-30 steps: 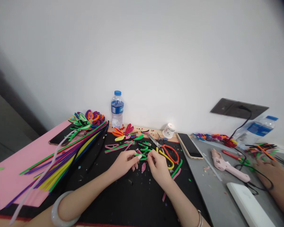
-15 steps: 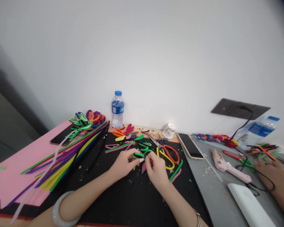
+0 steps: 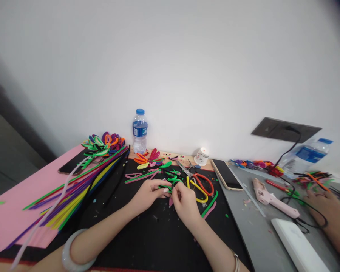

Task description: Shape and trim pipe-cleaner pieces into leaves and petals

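My left hand [image 3: 148, 195] and my right hand [image 3: 185, 203] meet over the black mat [image 3: 147, 241]. Both pinch a small green pipe-cleaner piece [image 3: 166, 187] bent into loops, held just above the mat. More green loops [image 3: 174, 177] lie right behind the fingers. Red-handled scissors [image 3: 201, 180] and a bent yellow pipe cleaner [image 3: 200, 190] lie to the right of my right hand. A pale bangle sits on my left wrist.
A bundle of long coloured pipe cleaners [image 3: 82, 185] lies on the left over a pink sheet [image 3: 14, 204]. A water bottle [image 3: 139, 131], finished flowers [image 3: 149, 158], a phone [image 3: 226, 174] and a pink glue gun [image 3: 272, 198] are around. Another person's hand [image 3: 328, 211] rests at right.
My hands have drawn closer together and slightly nearer to me, turning the green piece between the fingers. The other person's hand shifted a little.
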`<action>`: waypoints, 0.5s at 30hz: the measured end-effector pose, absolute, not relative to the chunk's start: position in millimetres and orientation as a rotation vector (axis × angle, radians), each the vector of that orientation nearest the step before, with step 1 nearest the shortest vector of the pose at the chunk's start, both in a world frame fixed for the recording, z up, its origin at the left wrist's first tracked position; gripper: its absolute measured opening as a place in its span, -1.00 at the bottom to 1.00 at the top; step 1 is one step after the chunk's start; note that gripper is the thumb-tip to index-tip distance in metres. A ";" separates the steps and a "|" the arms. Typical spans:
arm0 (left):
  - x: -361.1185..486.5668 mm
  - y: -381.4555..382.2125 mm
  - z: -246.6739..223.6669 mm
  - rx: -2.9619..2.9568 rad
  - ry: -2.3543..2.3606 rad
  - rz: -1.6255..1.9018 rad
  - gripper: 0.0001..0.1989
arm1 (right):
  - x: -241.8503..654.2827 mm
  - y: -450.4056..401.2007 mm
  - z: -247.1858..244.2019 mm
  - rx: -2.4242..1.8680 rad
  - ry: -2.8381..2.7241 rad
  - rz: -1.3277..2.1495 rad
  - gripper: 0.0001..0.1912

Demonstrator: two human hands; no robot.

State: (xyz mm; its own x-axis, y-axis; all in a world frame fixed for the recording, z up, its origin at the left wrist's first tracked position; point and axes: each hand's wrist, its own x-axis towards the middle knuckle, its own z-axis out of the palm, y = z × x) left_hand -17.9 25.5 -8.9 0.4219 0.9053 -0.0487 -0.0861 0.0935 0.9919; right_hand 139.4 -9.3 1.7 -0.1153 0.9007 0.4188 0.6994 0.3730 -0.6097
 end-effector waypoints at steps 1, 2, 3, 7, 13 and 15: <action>-17.8 25.7 -9.1 1.255 0.862 0.886 -0.75 | 139.4 -9.2 0.9 -1.387 -1.882 0.332 -0.75; -17.7 25.7 -9.4 1.258 0.873 0.889 -0.76 | 139.3 -9.0 0.0 -1.385 -1.892 0.328 -0.76; -17.7 25.6 -9.7 1.264 0.881 0.892 -0.75 | 139.4 -8.7 -0.7 -1.385 -1.903 0.321 -0.76; -18.2 24.0 -8.3 1.333 0.884 0.909 -0.72 | 141.2 -7.0 -1.6 -1.402 -1.925 0.301 -0.77; -20.3 22.2 1.0 1.466 0.951 0.923 -0.80 | 142.4 -8.2 2.7 -1.407 -1.952 0.301 -0.77; -20.9 21.8 2.6 1.534 0.995 0.921 -0.78 | 141.0 -9.8 3.6 -1.384 -1.988 0.301 -0.77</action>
